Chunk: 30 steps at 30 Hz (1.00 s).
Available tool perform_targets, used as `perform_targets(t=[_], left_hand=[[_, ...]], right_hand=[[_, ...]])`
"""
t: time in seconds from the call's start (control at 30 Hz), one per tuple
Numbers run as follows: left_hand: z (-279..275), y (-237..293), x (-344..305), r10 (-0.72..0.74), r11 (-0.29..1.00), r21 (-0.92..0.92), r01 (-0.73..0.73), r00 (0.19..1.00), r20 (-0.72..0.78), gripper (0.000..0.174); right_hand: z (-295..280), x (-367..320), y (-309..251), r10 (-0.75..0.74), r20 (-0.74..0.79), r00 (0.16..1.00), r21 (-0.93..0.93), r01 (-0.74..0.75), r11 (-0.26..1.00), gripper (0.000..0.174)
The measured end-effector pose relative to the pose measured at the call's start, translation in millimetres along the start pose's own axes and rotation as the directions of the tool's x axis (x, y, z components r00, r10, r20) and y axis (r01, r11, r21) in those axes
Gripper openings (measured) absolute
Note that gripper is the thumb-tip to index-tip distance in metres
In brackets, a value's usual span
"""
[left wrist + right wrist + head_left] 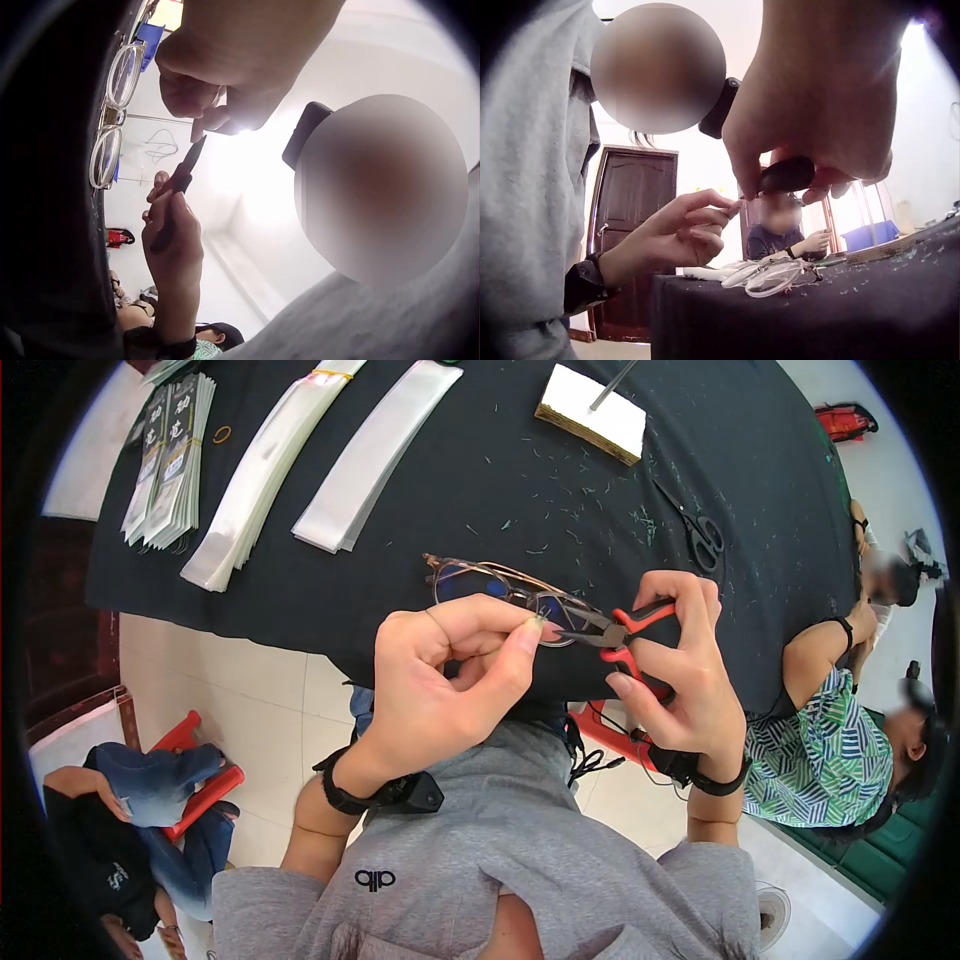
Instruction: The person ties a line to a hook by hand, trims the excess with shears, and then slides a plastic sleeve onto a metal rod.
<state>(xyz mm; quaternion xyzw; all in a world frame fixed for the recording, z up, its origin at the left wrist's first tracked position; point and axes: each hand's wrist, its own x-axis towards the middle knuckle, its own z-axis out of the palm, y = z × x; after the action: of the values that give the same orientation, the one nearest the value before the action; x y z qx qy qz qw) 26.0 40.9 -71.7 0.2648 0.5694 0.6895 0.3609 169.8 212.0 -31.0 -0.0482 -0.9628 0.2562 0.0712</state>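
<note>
Left hand (450, 675) pinches one tiny piece (542, 615) — right hand (692, 680) grips one pair of pliers (613, 636).

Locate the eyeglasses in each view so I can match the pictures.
Head: eyeglasses just above centre, partly behind the left hand.
Left wrist: eyeglasses at upper left, running vertically.
Right wrist: eyeglasses below centre, slightly right.
Shared landmark: black tablecloth beneath them.
</note>
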Motion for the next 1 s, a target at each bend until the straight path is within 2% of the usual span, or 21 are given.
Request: perform_targets(t=[0.2, 0.27, 0.63, 0.8, 0.93, 1.0], left_hand=[[1.9, -1.4, -0.8, 0.045, 0.996, 0.072, -0.044, 0.999, -0.009, 0.010], [-0.2, 0.8, -0.6, 0.074, 0.985, 0.156, -0.079, 0.997, 0.036, 0.009], [0.7, 0.0, -1.0, 0.094, 0.989, 0.112, -0.098, 0.995, 0.037, 0.010], [2.1, 1.8, 0.0, 0.090, 0.990, 0.111, -0.091, 0.996, 0.021, 0.009], [3.2, 3.9, -1.1, 0.025, 0.998, 0.063, -0.026, 1.000, 0.011, 0.012], [3.5, 2.2, -0.1, 0.014, 0.999, 0.045, -0.014, 1.000, 0.000, 0.012]], right_hand=[[-1.0, 3.3, -0.8, -0.023, 0.030, 0.999, 0.026, 0.023, 0.999, 0.019], [-1.6, 3.7, -0.2, -0.032, 0.036, 0.999, 0.022, 0.031, 0.999, 0.019], [-0.5, 3.9, 1.0, -0.066, 0.049, 0.997, -0.012, 0.067, 0.998, 0.020], [3.1, 1.7, 3.9, -0.082, -0.005, 0.997, 0.002, 0.082, 0.997, 0.020], [5.9, 1.3, 3.6, -0.083, -0.032, 0.996, 0.022, 0.084, 0.996, 0.020], [2.7, 1.7, 0.7, -0.029, -0.027, 0.999, 0.052, 0.031, 0.998, 0.017]])
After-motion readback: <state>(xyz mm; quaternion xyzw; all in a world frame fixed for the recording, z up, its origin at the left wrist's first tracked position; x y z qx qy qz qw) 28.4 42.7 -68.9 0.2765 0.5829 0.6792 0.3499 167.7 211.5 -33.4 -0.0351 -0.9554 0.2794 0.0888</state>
